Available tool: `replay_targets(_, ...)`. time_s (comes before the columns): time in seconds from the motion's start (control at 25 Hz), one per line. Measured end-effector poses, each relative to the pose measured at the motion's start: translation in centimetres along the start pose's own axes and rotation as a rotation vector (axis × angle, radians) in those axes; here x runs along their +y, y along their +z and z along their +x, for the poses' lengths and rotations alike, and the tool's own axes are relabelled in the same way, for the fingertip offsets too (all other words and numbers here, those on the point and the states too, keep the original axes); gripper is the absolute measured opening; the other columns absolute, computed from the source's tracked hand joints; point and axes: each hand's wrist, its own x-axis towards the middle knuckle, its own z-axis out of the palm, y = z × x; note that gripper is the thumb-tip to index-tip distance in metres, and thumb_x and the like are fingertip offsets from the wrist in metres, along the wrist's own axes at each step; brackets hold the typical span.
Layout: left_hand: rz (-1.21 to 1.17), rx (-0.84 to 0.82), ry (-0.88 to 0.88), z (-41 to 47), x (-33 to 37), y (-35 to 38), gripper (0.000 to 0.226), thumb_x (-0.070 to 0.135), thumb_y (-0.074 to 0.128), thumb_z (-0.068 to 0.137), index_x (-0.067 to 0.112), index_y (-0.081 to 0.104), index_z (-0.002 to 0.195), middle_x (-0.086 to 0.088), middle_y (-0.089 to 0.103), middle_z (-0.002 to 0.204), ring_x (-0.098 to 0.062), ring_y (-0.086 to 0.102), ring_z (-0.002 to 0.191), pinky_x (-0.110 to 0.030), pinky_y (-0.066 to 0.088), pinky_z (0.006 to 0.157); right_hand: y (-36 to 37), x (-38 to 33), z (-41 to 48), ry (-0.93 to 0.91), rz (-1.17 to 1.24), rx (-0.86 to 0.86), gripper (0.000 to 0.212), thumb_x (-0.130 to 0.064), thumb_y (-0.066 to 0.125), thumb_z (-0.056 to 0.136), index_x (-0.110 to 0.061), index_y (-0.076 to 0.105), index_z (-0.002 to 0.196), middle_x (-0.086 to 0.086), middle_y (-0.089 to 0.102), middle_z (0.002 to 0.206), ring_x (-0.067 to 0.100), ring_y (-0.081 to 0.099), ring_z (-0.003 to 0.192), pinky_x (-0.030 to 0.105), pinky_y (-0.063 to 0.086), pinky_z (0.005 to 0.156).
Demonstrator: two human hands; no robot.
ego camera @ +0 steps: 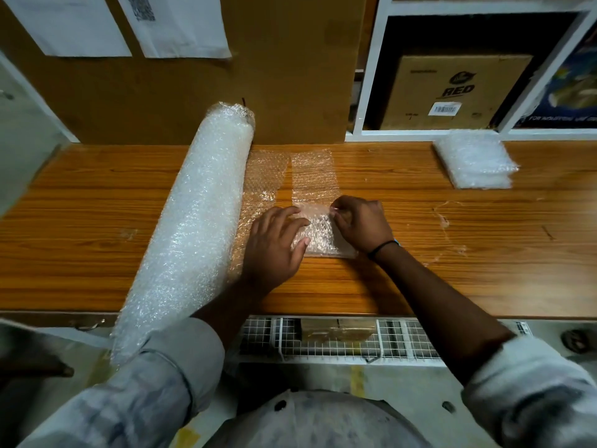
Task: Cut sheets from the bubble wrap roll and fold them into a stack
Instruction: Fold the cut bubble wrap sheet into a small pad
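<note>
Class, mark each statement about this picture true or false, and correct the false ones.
1. The roll lies to the left of both hands. True.
2. The left hand presses on the sheet with straight fingers. True.
3. The right hand is empty. False: it pinches the sheet's edge.
4. The stack touches the roll. False: it lies far to the right, well apart from the roll.
5. A cardboard box stands in the shelf. True.
</note>
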Motion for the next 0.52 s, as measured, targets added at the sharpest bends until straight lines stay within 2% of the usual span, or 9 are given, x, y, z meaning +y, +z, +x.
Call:
replay_targets(0.2, 0.088, -0.186, -0.058, 0.6, -1.0, 1.1, 0.040, 0.037, 0.062, 0.093, 0.026, 0.066, 0.131, -0.002, 0.051, 0.153, -0.033, 0.039, 0.143, -0.050, 0.035, 0.111, 1.1, 0.4, 4.7, 0.082, -0.035, -0.117, 0.014, -0.029, 0.061, 0.097, -0.027, 0.070, 0.108, 0.000, 0.072, 0.116, 0.028, 0.062, 0.113, 0.041, 0.034, 0.092)
replay_targets(0.36, 0.141, -0.363, -0.072, 1.1, -1.9, 2.1, 0.047, 0.040, 0.053, 0.097, 0.024, 0.061, 0.140, -0.003, 0.053, 0.153, -0.033, 0.036, 0.147, -0.055, 0.033, 0.115, 2.3, 0.7, 6.9, 0.130, -0.089, -0.212, 0.016, -0.029, 0.060, 0.099, -0.027, 0.069, 0.112, 0.002, 0.069, 0.121, 0.029, 0.058, 0.117, 0.045, 0.033, 0.099)
replay_targets(0.52, 0.169, -0.431, -0.059, 1.0, -2.5, 3.1, 0.053, 0.040, 0.044, 0.098, 0.020, 0.058, 0.145, -0.004, 0.054, 0.153, -0.035, 0.036, 0.148, -0.055, 0.032, 0.115, 2.8, 0.0, 6.6, 0.079, -0.188, -0.223, 0.041, -0.025, 0.059, 0.100, -0.023, 0.056, 0.141, 0.007, 0.051, 0.151, 0.030, 0.040, 0.143, 0.050, 0.029, 0.111)
